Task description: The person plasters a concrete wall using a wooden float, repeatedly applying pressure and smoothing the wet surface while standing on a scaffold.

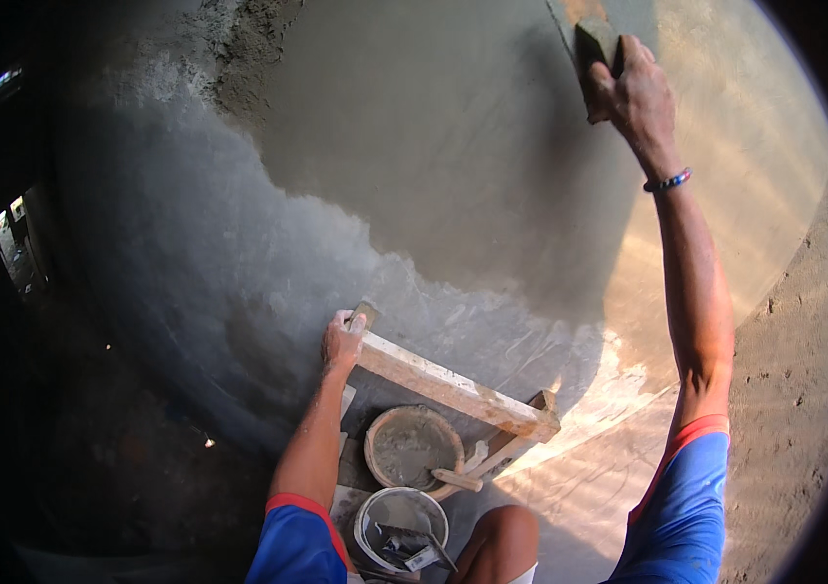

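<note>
Up at the far right of the wall, my right hand [640, 102] is closed round the handle of a plastering trowel [594, 44]. Its blade lies against the grey plastered wall [453, 146]. The surface looks smooth and darker in the upper middle, paler and blotchy lower left. Low in the middle, my left hand [342, 341] grips the left end of a wooden bar [443, 382], next to a short post. Just below that bar sits a round clay-coloured bowl [414, 443] of grey mortar, with a wooden-handled tool [457, 479] across its rim.
Nearest me stands a white bucket [362, 526] holding grey mix and dark-bladed tools. My bent knee [506, 535] is beside it. Rough sandy wall [789, 389] lies to the right, in sunlight. A coarse unsmoothed patch [249, 58] shows at the upper left. The left side is dark.
</note>
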Tool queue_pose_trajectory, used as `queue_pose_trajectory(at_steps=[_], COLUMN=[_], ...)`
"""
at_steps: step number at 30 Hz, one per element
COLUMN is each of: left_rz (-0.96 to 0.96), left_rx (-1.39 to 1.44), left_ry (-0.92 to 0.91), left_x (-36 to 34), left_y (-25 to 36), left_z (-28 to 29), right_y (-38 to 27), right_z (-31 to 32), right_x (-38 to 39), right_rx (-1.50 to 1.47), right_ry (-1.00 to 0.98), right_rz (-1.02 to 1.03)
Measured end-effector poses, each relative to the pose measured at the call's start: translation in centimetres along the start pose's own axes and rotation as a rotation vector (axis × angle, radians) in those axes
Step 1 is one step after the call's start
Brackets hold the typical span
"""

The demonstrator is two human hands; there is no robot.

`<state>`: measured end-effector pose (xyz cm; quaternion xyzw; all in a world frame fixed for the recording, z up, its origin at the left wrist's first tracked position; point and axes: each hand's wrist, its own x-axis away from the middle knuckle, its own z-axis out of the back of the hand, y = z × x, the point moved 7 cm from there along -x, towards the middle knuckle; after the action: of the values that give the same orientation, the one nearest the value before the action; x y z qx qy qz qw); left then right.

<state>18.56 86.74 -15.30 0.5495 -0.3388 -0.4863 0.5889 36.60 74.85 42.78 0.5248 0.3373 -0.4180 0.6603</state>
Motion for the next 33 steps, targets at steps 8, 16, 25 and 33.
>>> queue_pose_trajectory(at_steps=[8, 16, 25, 33], left_rz=[0.007, -0.027, 0.033, 0.035], left_rx=[0.144, 0.127, -0.013, -0.052], left_ry=[0.091, 0.048, 0.11, 0.164], left_x=[1.4, 0.7, 1.2, 0.8], left_y=[0.3, -0.2, 0.1, -0.3], left_z=[1.5, 0.1, 0.7, 1.3], right_y=[-8.3, -20.9, -3.1, -23.8], right_z=[-10.1, -16.7, -3.2, -18.7], right_x=[5.1, 32.1, -5.3, 21.8], right_rx=[-0.049, -0.095, -0.048, -0.051], right_ry=[-0.141, -0.832, -0.014, -0.345], right_rz=[0.022, 0.554, -0.213, 0.361])
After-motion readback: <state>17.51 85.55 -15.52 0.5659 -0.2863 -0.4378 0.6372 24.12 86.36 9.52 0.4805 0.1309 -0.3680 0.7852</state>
